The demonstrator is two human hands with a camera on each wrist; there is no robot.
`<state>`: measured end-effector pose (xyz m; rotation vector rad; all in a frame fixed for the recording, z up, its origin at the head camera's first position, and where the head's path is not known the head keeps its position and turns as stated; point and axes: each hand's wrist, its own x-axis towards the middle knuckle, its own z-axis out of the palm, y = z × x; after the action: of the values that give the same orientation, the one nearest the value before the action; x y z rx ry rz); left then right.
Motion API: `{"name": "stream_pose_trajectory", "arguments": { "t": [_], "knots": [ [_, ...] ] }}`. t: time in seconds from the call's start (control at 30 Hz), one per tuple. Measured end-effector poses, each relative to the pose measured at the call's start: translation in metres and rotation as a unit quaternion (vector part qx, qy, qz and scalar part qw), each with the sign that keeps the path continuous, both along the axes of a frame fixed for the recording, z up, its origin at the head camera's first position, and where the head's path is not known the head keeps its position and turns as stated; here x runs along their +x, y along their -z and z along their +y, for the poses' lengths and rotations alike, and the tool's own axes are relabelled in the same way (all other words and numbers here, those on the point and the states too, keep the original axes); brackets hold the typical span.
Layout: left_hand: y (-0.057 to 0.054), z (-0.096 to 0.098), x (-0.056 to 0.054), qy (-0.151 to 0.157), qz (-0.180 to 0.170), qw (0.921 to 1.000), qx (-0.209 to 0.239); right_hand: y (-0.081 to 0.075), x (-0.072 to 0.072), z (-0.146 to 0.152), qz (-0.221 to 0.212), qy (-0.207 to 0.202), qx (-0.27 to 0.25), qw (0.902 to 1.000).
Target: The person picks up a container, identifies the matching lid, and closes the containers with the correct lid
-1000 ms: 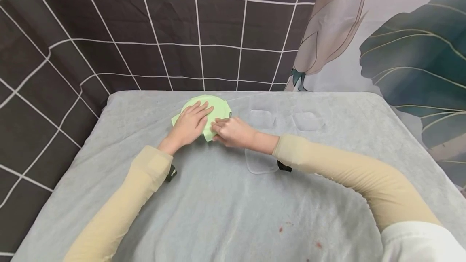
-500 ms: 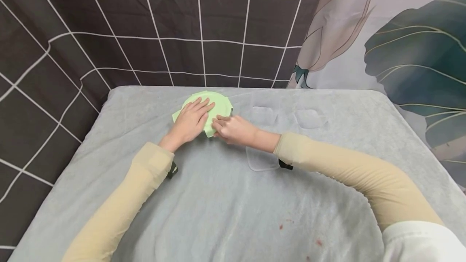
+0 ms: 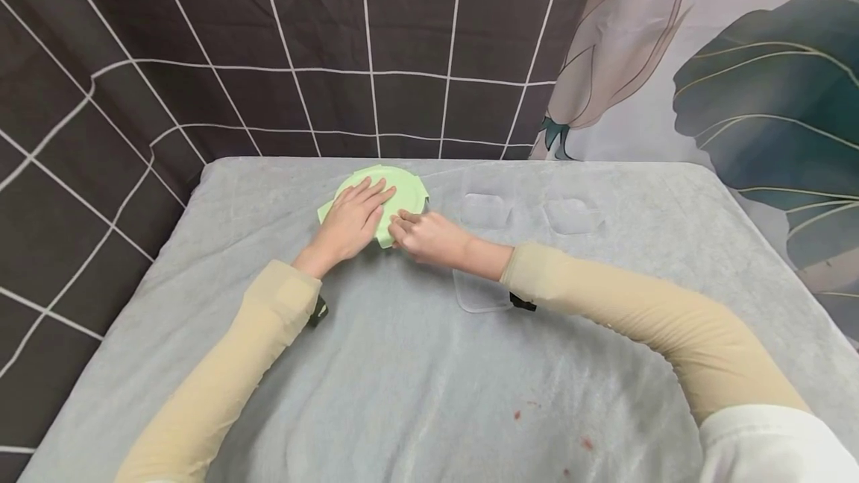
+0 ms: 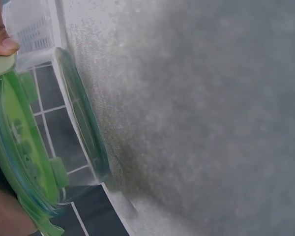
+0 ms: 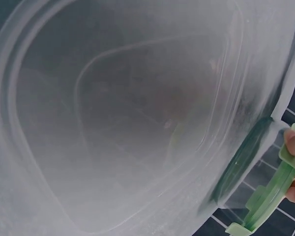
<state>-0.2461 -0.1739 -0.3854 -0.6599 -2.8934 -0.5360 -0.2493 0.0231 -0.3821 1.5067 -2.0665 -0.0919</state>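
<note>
Head view tilted down (slightly)

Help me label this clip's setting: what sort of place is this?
Perhaps an indoor corner screened off with cloth, though the room beyond is hidden: dark grid-patterned fabric hangs behind, a leaf-print drape beside it, with a grey-covered table in front.

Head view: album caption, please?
Left hand spread on a green lid, right hand curled at its edge, grey cloth beneath.
</note>
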Motion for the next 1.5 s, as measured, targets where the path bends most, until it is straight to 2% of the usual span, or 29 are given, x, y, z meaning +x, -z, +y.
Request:
{"name": "stream_pose_trajectory", "arguments": {
  "t": [0.3,0.63,0.8,0.97,1.07,1.17,1.33,1.5],
  "knots": [
    [0.003,-0.001,0.003,0.002,0.012,0.9999,0.003,-0.001,0.001,-0.002,-0.032,-0.001,-0.015,0.9994],
    [0.003,0.0,-0.002,0.008,0.034,0.9994,-0.002,0.0,0.003,0.003,-0.018,0.005,-0.04,0.999],
    [0.003,0.0,-0.003,0.014,0.037,0.9992,0.006,-0.003,0.005,0.007,-0.063,0.018,-0.038,0.9971],
    [0.005,-0.004,-0.003,0.023,0.04,0.9989,0.006,-0.007,0.009,0.012,-0.093,0.029,-0.003,0.9952],
    [0.007,-0.004,-0.005,0.029,0.047,0.9984,0.011,-0.005,0.01,0.019,-0.078,0.029,0.033,0.996],
    [0.007,-0.006,-0.006,0.037,0.052,0.9978,0.02,-0.002,0.011,0.022,-0.065,0.028,0.044,0.9965],
    [0.007,-0.009,-0.008,0.047,0.053,0.9973,0.018,-0.001,0.014,0.021,-0.085,0.064,0.036,0.9936],
    [0.007,-0.01,-0.007,0.049,0.045,0.9978,0.004,-0.001,0.01,0.016,-0.134,0.128,0.032,0.9821]
  ]
}}
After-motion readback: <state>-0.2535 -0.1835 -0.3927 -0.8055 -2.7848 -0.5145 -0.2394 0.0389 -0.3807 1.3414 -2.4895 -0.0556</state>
